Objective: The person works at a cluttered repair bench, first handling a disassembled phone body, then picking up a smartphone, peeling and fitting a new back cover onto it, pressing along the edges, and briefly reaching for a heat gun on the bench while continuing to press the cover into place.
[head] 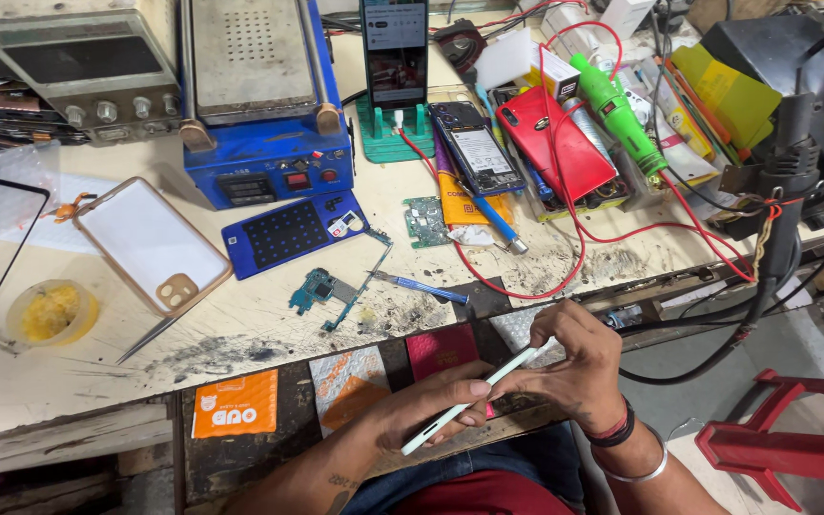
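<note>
Both my hands hold a thin white phone [477,394] edge-on, low in front of the workbench [259,329]. My left hand [426,401] grips its lower end from below, thumb along the edge. My right hand [574,367] closes over its upper end, fingers curled on top. On the bench just beyond lie a small green-blue circuit board [321,289], a blue-handled tool [422,286] and a blue phone back [293,231].
A blue heating machine [259,105], a phone upright on a green stand [393,57], an opened phone [479,148], a red phone back [555,143], a green tool [617,110], red wires [565,262], a clear phone case [150,243], tweezers [150,339], a yellow paste pot [50,313] and a red stool [784,443].
</note>
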Action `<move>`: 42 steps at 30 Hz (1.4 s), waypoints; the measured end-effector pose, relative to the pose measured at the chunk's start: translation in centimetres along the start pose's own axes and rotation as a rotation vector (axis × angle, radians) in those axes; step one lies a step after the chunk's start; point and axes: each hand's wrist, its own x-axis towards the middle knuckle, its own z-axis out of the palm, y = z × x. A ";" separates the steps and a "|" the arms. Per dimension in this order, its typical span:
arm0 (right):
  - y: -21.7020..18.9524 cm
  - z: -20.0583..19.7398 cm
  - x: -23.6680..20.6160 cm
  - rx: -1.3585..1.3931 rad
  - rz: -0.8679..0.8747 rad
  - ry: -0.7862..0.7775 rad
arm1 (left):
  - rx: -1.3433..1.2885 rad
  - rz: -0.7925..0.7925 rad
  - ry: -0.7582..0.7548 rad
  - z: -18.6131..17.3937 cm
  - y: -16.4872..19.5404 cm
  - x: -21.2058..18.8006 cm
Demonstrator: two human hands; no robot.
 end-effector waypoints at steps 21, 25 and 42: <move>-1.5 4.5 -0.9 0.275 -0.081 0.560 | 0.293 0.162 0.046 1.1 -0.4 0.5; -1.6 5.2 0.5 0.301 -0.073 0.606 | 0.231 0.214 0.058 1.1 -0.6 0.7; -0.9 6.4 1.4 0.369 -0.084 0.642 | 0.108 0.200 0.131 1.1 -1.0 0.9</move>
